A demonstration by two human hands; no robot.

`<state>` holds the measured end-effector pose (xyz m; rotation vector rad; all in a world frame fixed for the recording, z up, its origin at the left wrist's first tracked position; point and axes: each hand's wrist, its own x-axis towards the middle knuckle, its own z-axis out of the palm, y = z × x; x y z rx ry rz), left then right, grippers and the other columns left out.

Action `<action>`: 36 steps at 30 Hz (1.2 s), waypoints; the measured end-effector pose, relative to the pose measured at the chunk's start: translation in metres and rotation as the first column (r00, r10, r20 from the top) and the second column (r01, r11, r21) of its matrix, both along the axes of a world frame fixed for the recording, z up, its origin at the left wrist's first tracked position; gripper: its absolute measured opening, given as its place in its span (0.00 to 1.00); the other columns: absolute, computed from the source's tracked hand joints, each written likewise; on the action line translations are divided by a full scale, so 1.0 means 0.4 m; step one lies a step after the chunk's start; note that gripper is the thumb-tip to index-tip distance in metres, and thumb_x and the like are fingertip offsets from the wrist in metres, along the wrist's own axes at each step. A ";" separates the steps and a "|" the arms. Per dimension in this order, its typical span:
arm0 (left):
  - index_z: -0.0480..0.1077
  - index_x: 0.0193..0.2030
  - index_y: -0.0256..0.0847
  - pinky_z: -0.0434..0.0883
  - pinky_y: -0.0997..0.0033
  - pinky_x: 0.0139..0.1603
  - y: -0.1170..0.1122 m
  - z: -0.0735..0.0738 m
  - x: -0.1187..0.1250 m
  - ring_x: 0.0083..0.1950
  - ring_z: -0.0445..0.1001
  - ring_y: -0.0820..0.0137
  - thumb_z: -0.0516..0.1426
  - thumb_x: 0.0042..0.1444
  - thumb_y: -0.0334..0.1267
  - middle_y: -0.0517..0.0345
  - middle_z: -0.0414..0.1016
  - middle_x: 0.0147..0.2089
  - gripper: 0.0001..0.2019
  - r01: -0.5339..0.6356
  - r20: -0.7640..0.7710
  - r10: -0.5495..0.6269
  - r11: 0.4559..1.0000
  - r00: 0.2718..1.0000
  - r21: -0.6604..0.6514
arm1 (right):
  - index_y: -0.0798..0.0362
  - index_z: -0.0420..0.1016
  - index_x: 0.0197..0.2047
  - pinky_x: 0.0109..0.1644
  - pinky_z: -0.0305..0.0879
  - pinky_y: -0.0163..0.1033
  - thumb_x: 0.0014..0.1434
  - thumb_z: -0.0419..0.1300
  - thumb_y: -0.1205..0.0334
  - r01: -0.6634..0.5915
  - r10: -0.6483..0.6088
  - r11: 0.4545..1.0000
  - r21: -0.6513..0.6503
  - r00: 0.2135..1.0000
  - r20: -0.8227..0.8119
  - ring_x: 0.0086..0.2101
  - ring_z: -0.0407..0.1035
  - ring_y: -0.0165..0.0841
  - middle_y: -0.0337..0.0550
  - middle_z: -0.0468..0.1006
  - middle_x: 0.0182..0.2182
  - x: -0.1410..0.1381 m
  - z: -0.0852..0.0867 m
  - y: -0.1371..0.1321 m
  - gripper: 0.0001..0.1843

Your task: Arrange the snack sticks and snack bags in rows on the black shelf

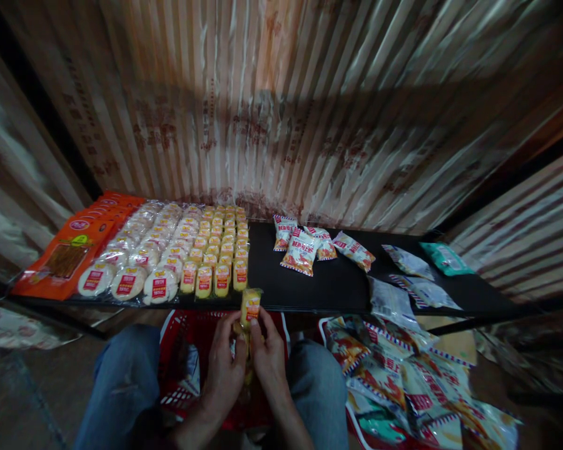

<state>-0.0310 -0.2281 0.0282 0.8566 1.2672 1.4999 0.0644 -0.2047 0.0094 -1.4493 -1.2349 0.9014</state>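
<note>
My left hand [225, 369] and my right hand [267, 356] meet in front of my knees, both closed on a stack of small yellow snack packets [250, 307] with red labels. The top packet stands just below the front edge of a black shelf [328, 284]. On the shelf to the left lie rows of the same yellow packets [220, 250], laid in neat columns. Beside those are rows of round white packets [145, 256] with red labels, and flat orange packs [75, 250] at the far left.
Red-and-white snack bags [303, 250] lie loose mid-shelf, with clear and green bags [422, 269] at the right. A red basket [187, 350] sits between my knees. A heap of mixed bags [403, 381] lies at lower right. Corrugated sheets form the wall behind.
</note>
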 end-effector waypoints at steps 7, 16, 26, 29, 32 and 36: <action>0.72 0.47 0.44 0.60 0.65 0.60 0.051 0.014 -0.005 0.56 0.66 0.62 0.56 0.49 0.27 0.51 0.71 0.53 0.18 -0.019 -0.247 0.033 0.998 0.968 0.057 | 0.53 0.73 0.51 0.48 0.69 0.43 0.58 0.55 0.51 0.012 -0.015 0.999 0.052 0.998 0.055 0.45 0.73 0.39 0.49 0.79 0.45 -0.008 -0.003 0.063 0.22; 0.73 0.49 0.44 0.54 0.61 0.65 0.102 0.034 -0.011 0.58 0.63 0.60 0.57 0.46 0.26 0.50 0.68 0.54 0.21 -0.061 -0.286 0.081 0.995 0.955 0.076 | 0.55 0.71 0.50 0.57 0.61 0.48 0.60 0.52 0.54 -0.026 0.001 0.985 0.169 0.989 0.145 0.51 0.66 0.39 0.53 0.73 0.50 -0.026 0.017 0.136 0.20; 0.69 0.54 0.40 0.63 0.52 0.59 0.125 -0.030 -0.022 0.54 0.66 0.59 0.52 0.50 0.27 0.48 0.69 0.50 0.23 -0.056 -0.644 0.151 0.985 0.750 0.165 | 0.56 0.72 0.50 0.57 0.60 0.50 0.60 0.50 0.57 -0.045 -0.020 0.975 0.217 0.957 0.290 0.51 0.64 0.40 0.55 0.72 0.50 -0.042 -0.014 0.173 0.20; 0.66 0.56 0.37 0.69 0.55 0.54 0.127 -0.048 -0.026 0.51 0.67 0.61 0.50 0.53 0.26 0.47 0.69 0.49 0.23 -0.008 -0.813 0.212 0.969 0.542 0.247 | 0.57 0.72 0.50 0.57 0.60 0.50 0.61 0.49 0.56 -0.047 -0.018 0.977 0.208 0.953 0.302 0.51 0.64 0.40 0.56 0.72 0.50 -0.043 -0.012 0.173 0.20; 0.67 0.56 0.37 0.69 0.58 0.53 0.128 -0.057 -0.030 0.52 0.67 0.62 0.49 0.53 0.24 0.46 0.70 0.49 0.22 0.051 -0.884 0.298 0.940 0.361 0.338 | 0.56 0.73 0.49 0.57 0.61 0.50 0.60 0.50 0.57 -0.043 -0.023 0.975 0.216 0.955 0.295 0.51 0.65 0.40 0.55 0.73 0.50 -0.041 -0.010 0.172 0.19; 0.67 0.55 0.37 0.62 0.53 0.60 0.135 -0.070 -0.034 0.64 0.58 0.56 0.50 0.57 0.27 0.44 0.67 0.59 0.20 0.142 -0.894 0.411 0.888 0.179 0.437 | 0.56 0.72 0.51 0.57 0.61 0.50 0.59 0.51 0.59 -0.056 -0.002 0.978 0.199 0.961 0.277 0.51 0.65 0.40 0.54 0.72 0.50 -0.037 -0.010 0.171 0.19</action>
